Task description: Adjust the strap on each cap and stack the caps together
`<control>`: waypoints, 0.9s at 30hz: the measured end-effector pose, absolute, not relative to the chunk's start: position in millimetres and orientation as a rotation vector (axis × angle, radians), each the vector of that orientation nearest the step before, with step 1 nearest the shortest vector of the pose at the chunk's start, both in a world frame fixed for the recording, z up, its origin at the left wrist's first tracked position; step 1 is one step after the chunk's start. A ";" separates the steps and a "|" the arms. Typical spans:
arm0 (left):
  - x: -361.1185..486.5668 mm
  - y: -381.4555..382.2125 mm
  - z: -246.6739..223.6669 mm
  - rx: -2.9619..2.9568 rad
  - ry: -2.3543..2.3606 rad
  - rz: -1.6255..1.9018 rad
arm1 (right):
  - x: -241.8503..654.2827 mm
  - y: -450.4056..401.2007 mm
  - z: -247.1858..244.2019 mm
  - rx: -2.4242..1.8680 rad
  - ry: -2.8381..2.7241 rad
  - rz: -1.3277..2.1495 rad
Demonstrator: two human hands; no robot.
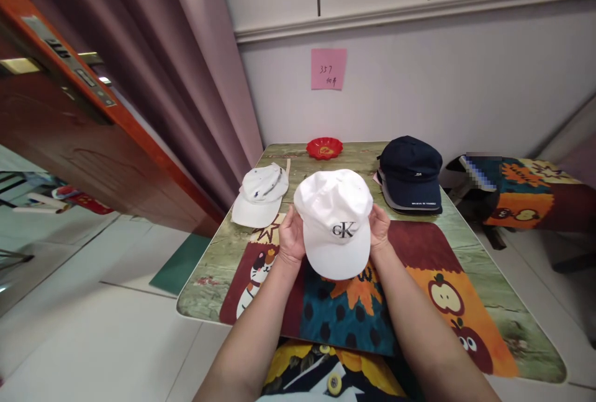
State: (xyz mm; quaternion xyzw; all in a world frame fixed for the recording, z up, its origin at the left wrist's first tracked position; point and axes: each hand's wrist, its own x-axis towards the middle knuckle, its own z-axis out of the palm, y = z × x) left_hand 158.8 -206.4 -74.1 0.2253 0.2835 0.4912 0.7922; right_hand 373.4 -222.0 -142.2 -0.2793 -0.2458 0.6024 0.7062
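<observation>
A white baseball cap (335, 203) with dark "GK"-like letters on its front is held up over the middle of the table, its brim pointing toward me. My left hand (292, 234) grips its left side and my right hand (379, 227) its right side; some fingertips are hidden behind the cap. Left of it lies a second, light grey-white cap (261, 194) with a small dark emblem. To the right, a navy cap (410, 172) tops a stack, and edges of other caps show beneath its brim.
The wood-patterned table (205, 284) carries a colourful mat (344, 321) under my arms. A red scalloped dish (325, 147) stands at the back near the wall, below a pink note (328, 69). An orange-edged door (139, 154) is at left, and a stool with patterned cover (535, 197) at right.
</observation>
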 end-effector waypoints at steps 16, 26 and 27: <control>157.4 -160.6 26.7 1.419 0.578 1.102 | 395.8 -215.2 -113.4 -0.676 -0.601 0.934; 157.6 -144.5 -70.8 1.584 0.988 1.152 | 407.6 -214.2 -133.1 -1.106 -0.797 0.679; 159.1 -143.9 -71.9 1.580 0.989 1.159 | 406.4 -213.9 -133.3 -1.102 -0.798 0.668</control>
